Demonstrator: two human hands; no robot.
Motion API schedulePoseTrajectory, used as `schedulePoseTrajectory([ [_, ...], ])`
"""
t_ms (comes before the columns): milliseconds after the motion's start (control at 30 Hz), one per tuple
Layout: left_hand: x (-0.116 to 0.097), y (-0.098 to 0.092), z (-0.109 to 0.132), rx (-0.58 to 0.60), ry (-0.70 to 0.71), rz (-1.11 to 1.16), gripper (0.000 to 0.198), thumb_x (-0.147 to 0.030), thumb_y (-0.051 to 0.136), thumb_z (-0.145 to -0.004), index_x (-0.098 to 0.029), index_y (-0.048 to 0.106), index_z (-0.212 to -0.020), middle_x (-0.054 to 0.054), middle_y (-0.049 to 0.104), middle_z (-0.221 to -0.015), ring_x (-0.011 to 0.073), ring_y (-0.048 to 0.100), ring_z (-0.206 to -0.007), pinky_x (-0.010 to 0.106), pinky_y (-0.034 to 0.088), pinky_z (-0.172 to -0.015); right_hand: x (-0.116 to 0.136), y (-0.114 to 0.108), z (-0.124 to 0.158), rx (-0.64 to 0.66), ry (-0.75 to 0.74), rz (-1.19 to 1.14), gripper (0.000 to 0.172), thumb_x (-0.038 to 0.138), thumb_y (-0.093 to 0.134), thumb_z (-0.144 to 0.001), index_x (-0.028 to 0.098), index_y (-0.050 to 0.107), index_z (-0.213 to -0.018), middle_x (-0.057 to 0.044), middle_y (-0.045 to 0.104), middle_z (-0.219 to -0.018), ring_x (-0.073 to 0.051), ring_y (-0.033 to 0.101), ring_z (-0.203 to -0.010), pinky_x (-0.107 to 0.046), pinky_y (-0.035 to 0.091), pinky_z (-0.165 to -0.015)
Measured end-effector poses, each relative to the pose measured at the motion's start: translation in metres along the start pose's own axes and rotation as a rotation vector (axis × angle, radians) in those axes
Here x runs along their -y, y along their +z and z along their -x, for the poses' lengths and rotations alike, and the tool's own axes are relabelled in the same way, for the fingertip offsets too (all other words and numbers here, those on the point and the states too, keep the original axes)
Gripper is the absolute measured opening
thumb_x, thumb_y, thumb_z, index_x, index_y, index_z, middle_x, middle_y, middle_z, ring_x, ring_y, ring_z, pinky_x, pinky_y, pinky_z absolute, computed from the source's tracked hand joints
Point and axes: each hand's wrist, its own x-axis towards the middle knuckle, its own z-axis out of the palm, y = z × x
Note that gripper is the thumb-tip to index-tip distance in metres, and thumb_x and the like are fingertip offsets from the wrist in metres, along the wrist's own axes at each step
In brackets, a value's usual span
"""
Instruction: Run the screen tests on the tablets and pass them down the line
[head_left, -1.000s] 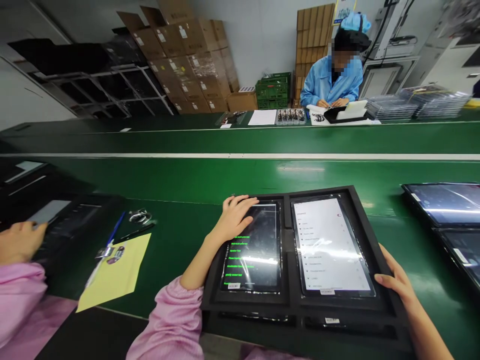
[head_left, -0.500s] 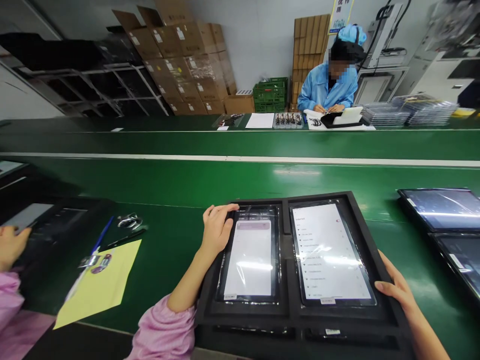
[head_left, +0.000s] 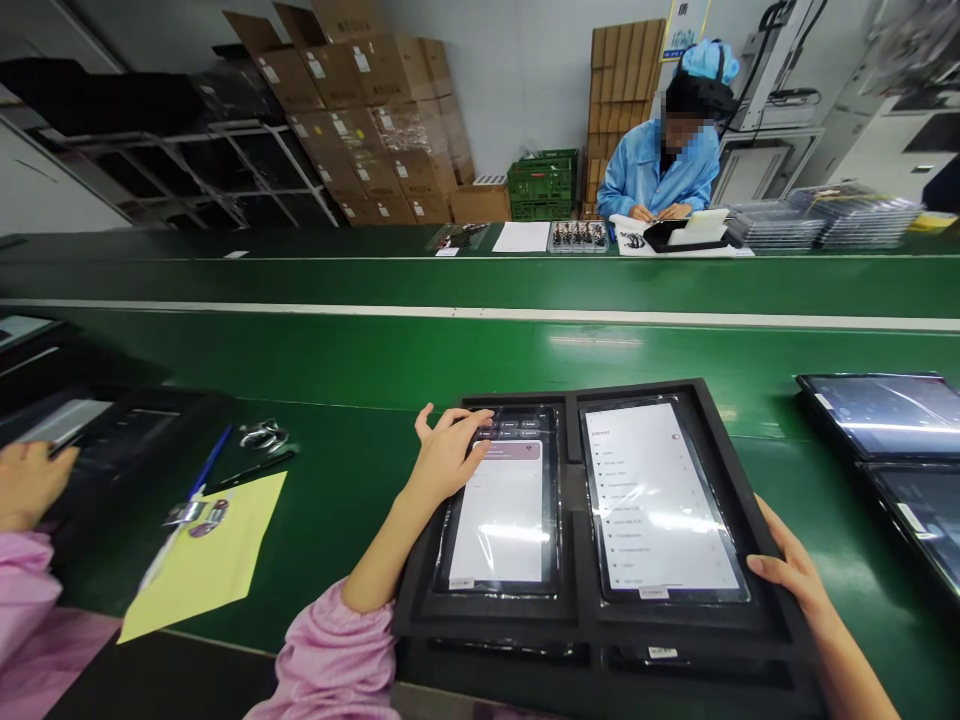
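Note:
A black tray (head_left: 586,620) holds two lit tablets side by side. The left tablet (head_left: 501,520) shows dark tiles above a white panel; the right tablet (head_left: 656,500) displays a white list. My left hand (head_left: 446,455) is over the upper left corner of the left tablet, fingers apart, fingertips at its screen. At the tray's right edge, my right hand (head_left: 791,570) grips the rim, thumb on top and the other fingers partly hidden beneath.
Two more tablets (head_left: 885,415) lie at the right. Left of the tray are a yellow sheet (head_left: 217,560), a blue pen (head_left: 212,458) and another person's hand (head_left: 34,480). A person in blue (head_left: 660,170) sits across the green bench (head_left: 375,350).
My left hand has moved right, from the left tablet's corner onto its upper screen. The other person's hand at the far left has shifted slightly right. My right hand keeps its hold.

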Motion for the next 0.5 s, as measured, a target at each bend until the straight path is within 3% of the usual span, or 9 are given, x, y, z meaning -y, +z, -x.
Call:
schedulePoseTrajectory([
  [300,0.0007,0.0003,-0.0001,0.017,0.007,-0.001,0.039,-0.04,0.043,-0.093,-0.027,0.06,-0.125,0.007,0.075,-0.111,0.0309,0.059,-0.112,0.065,0.002,-0.117,0.0014,0.0005,0.0025,0.015,0.0,0.032,0.069,0.04,0.064,-0.078,0.028,0.051,-0.144,-0.005,0.058,-0.141,-0.035,0.053,-0.129,-0.045,0.051,-0.102],
  [500,0.0015,0.0,0.0019,0.03,0.033,-0.032,0.041,-0.043,0.038,-0.096,-0.025,0.058,-0.127,0.007,0.075,-0.112,0.03,0.059,-0.112,0.065,0.004,-0.116,-0.0072,-0.0045,-0.0003,0.028,-0.029,0.045,0.068,0.041,0.064,-0.079,0.027,0.052,-0.144,-0.005,0.059,-0.141,-0.035,0.057,-0.126,-0.042,0.055,-0.096],
])
